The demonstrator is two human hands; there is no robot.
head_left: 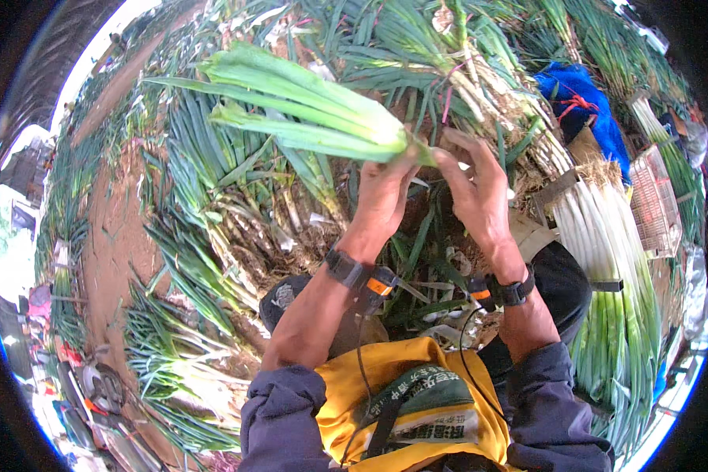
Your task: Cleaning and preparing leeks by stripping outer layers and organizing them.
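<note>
Up in front of me a green onion (315, 118) points to the upper left, its broad, light-green leaves fanned out. My left hand (385, 177) is closed around its narrow lower end. Close beside it, my right hand (480, 181) has bent fingers and a thumb against a thin, brownish-green strip (426, 153) at that same end. Whether the right fingertips pinch the strip fully is partly hidden. Several untrimmed green onions (236, 228) with soil on their roots lie beyond and left of my hands.
A taped bundle of white-stemmed green onions (606, 236) rests at my right. Behind it are a blue bag (586, 110) with a red tie and a pale plastic crate (654, 200). Bare brown soil (118, 236) runs along the left. A yellow apron (440, 377) covers my lap.
</note>
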